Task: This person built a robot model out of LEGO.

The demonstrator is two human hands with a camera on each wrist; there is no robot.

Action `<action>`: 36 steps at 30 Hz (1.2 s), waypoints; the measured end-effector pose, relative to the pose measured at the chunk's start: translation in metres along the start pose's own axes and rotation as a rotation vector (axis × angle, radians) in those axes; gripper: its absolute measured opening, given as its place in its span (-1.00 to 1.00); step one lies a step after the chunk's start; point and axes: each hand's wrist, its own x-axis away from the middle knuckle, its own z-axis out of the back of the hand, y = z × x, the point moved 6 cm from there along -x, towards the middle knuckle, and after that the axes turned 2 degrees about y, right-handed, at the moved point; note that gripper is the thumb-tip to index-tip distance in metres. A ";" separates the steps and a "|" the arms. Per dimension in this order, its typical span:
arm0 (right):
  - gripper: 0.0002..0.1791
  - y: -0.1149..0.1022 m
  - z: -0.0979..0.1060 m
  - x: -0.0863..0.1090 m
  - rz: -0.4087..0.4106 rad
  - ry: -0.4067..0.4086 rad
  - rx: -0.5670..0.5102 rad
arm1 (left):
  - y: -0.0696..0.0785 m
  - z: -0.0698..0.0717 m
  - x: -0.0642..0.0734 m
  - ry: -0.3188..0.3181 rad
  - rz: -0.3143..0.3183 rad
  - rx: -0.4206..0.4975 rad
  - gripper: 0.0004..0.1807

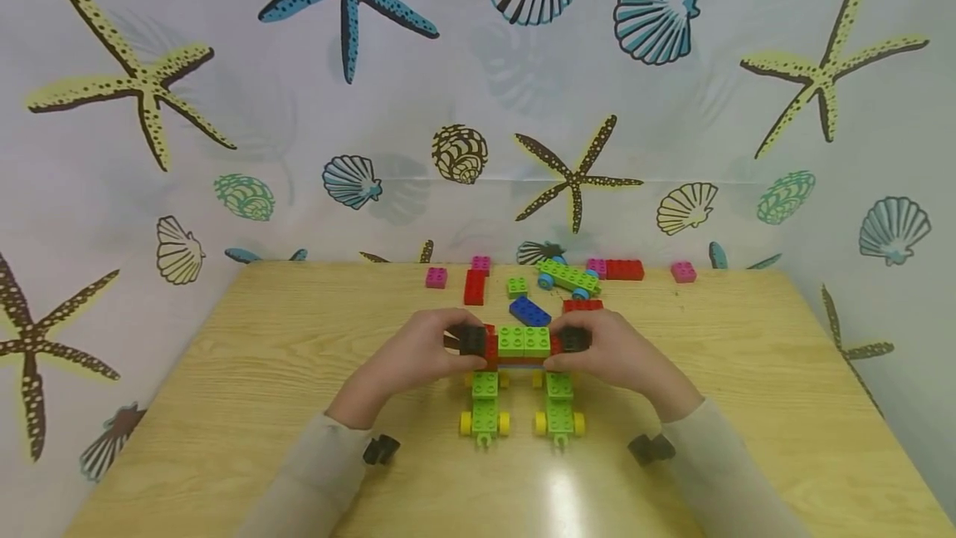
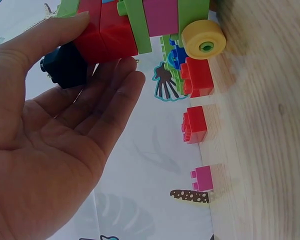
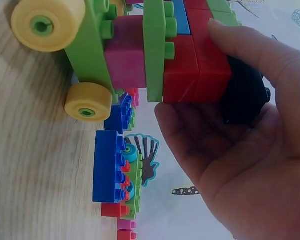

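Note:
A building-block model [image 1: 524, 342] stands on two light green wheeled bases with yellow wheels [image 2: 205, 39], one left base [image 1: 485, 415] and one right base [image 1: 559, 415]. Light green bricks form the middle of its top, with red bricks [image 3: 210, 65] and a black brick at each end. My left hand [image 1: 429, 347] holds the left end, its thumb on the red bricks [image 2: 107, 37] beside the left black brick [image 2: 66, 65]. Gripping the right end the same way is my right hand [image 1: 616, 351], around the right black brick [image 3: 245, 92]. A magenta brick [image 3: 125, 52] sits between green pieces lower down.
Behind the model lie a blue brick [image 1: 529, 311], a red brick [image 1: 474, 287], a small green brick [image 1: 517, 287] and a green base with blue wheels [image 1: 569, 276]. Magenta bricks [image 1: 436, 277] and another red brick [image 1: 624, 270] lie near the wooden table's [image 1: 299, 314] back edge, before a patterned cloth [image 1: 418, 106].

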 end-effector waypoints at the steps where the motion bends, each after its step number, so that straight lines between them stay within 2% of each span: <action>1: -0.47 0.000 0.000 0.000 -0.001 -0.001 0.001 | 0.000 0.000 0.000 0.000 0.002 0.000 -0.56; 6: -0.45 0.000 0.001 0.000 -0.006 -0.004 0.007 | 0.001 0.000 0.000 -0.002 0.009 -0.006 -0.55; 17: -0.46 0.008 0.008 -0.012 0.014 -0.014 0.016 | 0.000 -0.002 -0.010 0.007 0.024 -0.006 -0.55; 24: -0.48 0.010 0.011 -0.017 0.049 -0.016 0.018 | 0.000 -0.003 -0.016 0.014 0.038 -0.013 -0.56; 31: -0.52 0.013 0.014 -0.013 0.037 -0.033 0.001 | -0.001 -0.004 -0.013 0.007 0.031 -0.018 -0.56; 36: -0.52 0.014 0.020 -0.006 0.086 -0.049 -0.039 | -0.004 -0.005 -0.008 0.008 0.012 0.032 -0.60</action>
